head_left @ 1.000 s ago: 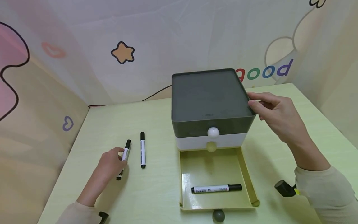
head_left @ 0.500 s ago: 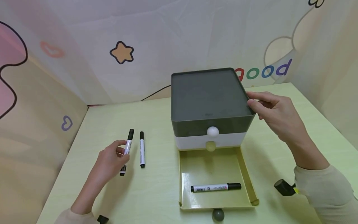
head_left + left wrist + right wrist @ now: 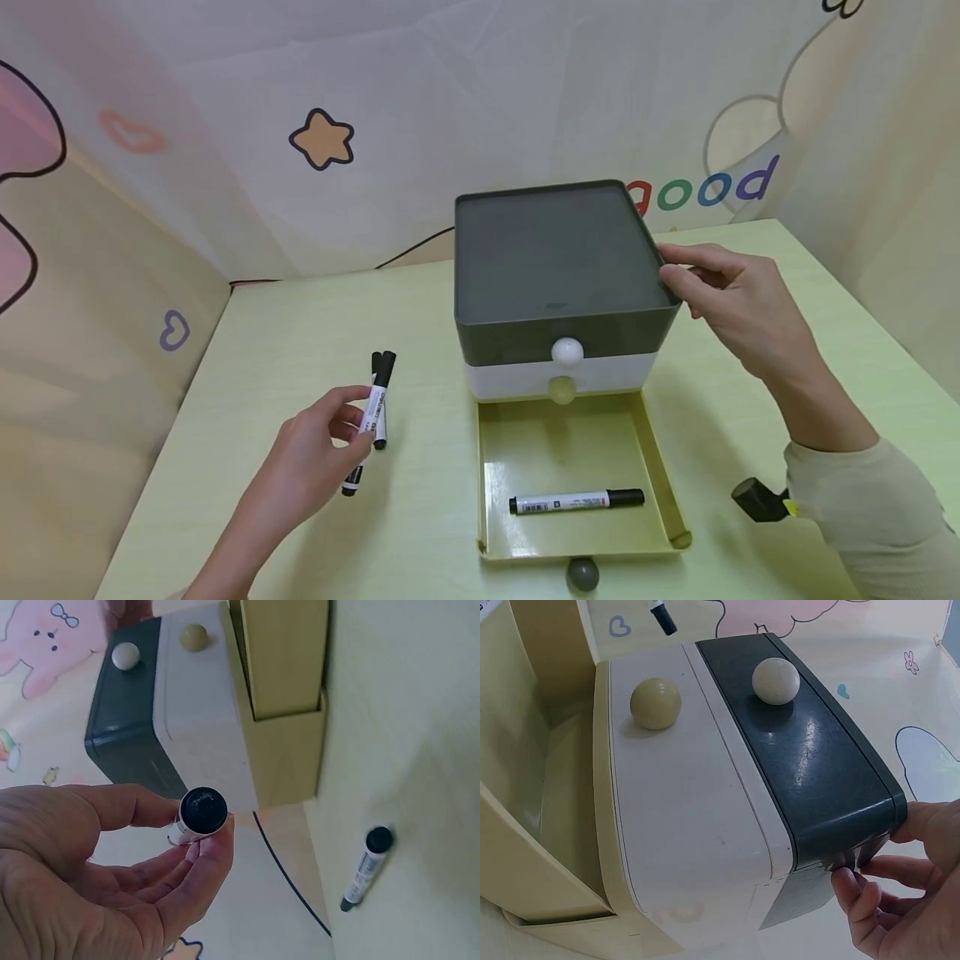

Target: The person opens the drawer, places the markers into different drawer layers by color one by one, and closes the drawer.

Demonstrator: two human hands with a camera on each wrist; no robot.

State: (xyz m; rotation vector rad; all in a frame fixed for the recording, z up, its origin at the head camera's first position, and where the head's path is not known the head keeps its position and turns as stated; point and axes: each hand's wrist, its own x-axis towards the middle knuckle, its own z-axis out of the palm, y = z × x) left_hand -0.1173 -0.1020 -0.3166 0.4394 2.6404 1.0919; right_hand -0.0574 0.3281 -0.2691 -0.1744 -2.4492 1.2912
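Observation:
My left hand [image 3: 307, 450] pinches a black-capped white marker [image 3: 372, 406] between thumb and fingers, raised over the table. Behind it, a second marker [image 3: 367, 866] lies on the table, partly covered by the held one in the head view. A storage box [image 3: 558, 258] with a dark grey top, white middle and yellow bottom stands at centre right. Its yellow drawer [image 3: 525, 537] is pulled out, and a third marker [image 3: 577, 502] lies crosswise inside. With thumb and fingertips, my right hand [image 3: 738, 304] holds the box's top right edge.
A white knob [image 3: 567, 351] and a yellow knob [image 3: 562, 389] stick out above the drawer; a grey knob [image 3: 582, 573] is on its front. A patterned cloth [image 3: 420, 108] hangs behind the table. A dark cable [image 3: 414, 247] runs along the cloth's foot.
My left hand has lifted its marker off the table and carried it right, in front of the other marker. My right hand stays at the box's edge.

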